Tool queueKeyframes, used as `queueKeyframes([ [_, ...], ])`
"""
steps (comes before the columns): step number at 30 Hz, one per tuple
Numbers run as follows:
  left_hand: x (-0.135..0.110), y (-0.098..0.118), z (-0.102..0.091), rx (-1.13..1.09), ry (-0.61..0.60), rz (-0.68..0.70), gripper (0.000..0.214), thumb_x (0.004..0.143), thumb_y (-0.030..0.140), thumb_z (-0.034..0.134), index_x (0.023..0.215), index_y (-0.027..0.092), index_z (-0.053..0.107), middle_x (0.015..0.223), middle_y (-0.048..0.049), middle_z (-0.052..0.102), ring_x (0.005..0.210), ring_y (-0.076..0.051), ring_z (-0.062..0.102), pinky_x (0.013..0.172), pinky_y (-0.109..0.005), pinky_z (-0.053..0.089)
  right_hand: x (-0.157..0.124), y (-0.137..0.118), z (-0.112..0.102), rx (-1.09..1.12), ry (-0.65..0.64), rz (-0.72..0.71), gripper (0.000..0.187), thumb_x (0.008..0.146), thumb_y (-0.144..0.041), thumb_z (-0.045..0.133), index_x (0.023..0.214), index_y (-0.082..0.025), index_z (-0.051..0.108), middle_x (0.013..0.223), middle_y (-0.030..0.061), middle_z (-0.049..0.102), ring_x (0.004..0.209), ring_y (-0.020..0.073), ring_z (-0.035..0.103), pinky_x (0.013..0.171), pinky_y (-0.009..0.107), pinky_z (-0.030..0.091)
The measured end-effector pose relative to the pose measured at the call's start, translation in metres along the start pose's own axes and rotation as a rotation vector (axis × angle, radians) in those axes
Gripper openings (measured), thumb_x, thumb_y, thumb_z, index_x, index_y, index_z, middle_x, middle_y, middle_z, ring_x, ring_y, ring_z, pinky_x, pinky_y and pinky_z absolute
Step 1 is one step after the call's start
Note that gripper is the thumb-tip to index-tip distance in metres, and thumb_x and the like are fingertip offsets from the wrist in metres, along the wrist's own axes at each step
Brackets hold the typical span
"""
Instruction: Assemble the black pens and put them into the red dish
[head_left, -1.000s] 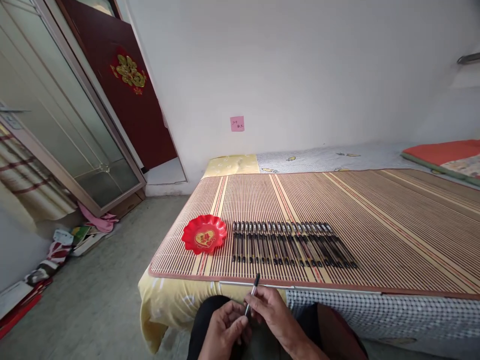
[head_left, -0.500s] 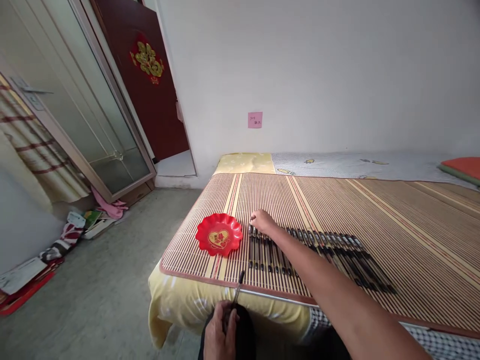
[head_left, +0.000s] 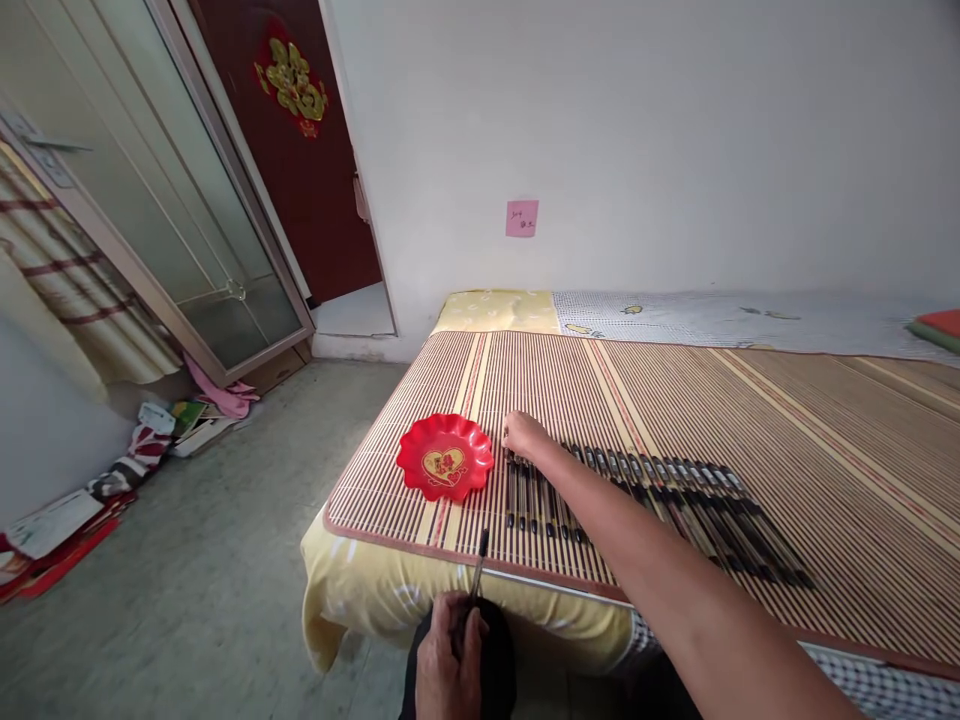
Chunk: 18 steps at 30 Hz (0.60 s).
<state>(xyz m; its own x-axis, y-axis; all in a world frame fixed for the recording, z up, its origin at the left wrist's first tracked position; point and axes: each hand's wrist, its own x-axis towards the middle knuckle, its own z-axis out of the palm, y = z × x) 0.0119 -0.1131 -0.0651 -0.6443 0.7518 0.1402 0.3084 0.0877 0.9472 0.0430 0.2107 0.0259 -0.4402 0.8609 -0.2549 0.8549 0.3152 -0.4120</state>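
A long row of several dark pens (head_left: 660, 505) lies side by side on the striped bamboo mat (head_left: 750, 400) that covers the bed. My right hand (head_left: 523, 436) reaches out to the far left end of that row, its fingers curled down onto the pen tops. My left hand (head_left: 448, 655) stays low over my knee, closed round a single dark pen (head_left: 477, 572) that points up toward the bed's front edge. A red scalloped dish (head_left: 444, 457) with a gold heart sits just left of my right hand.
The bed's front edge shows yellow sheet (head_left: 390, 590). A pink note (head_left: 521, 218) is stuck on the white wall. A glass-door cabinet (head_left: 150, 220) and a dark red door (head_left: 300, 130) stand to the left, with papers and cloth (head_left: 112, 470) on the floor.
A second ago both hands held the pen over my lap. My right hand let go and reached to the left end of the pen row; it has shifted only slightly since.
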Motion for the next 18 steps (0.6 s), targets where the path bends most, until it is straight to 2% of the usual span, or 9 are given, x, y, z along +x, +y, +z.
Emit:
queueKeyframes([
  [7, -0.001, 0.005, 0.001, 0.010, 0.001, 0.004, 0.027, 0.100, 0.049, 0.050, 0.098, 0.024, 0.058, 0.070, -0.0008, 0.069, 0.065, -0.020, 0.064, 0.068, -0.029, 0.048, 0.002, -0.010, 0.008, -0.001, -0.007, 0.075, 0.031, 0.099, -0.033, 0.066, 0.125, -0.016, 0.064, 0.122, 0.0101, 0.068, 0.099, 0.0206, 0.070, 0.084, 0.039, 0.061],
  [12, -0.002, 0.008, 0.001, 0.009, -0.001, 0.003, 0.023, 0.100, 0.046, 0.050, 0.098, 0.024, 0.058, 0.071, -0.0010, 0.070, 0.066, -0.020, 0.065, 0.068, -0.029, 0.048, -0.001, -0.014, 0.005, 0.032, -0.013, 0.109, 0.030, 0.099, -0.032, 0.066, 0.124, -0.016, 0.065, 0.120, 0.0097, 0.068, 0.097, 0.0198, 0.070, 0.082, 0.037, 0.062],
  [18, -0.001, 0.001, -0.001, 0.017, -0.003, 0.006, 0.017, 0.099, 0.040, 0.048, 0.099, 0.025, 0.054, 0.072, -0.0002, 0.070, 0.067, -0.019, 0.067, 0.070, -0.028, 0.049, -0.003, -0.014, -0.002, 0.120, 0.005, 0.124, 0.028, 0.099, -0.033, 0.067, 0.120, -0.015, 0.066, 0.115, 0.0083, 0.070, 0.094, 0.0190, 0.070, 0.080, 0.036, 0.062],
])
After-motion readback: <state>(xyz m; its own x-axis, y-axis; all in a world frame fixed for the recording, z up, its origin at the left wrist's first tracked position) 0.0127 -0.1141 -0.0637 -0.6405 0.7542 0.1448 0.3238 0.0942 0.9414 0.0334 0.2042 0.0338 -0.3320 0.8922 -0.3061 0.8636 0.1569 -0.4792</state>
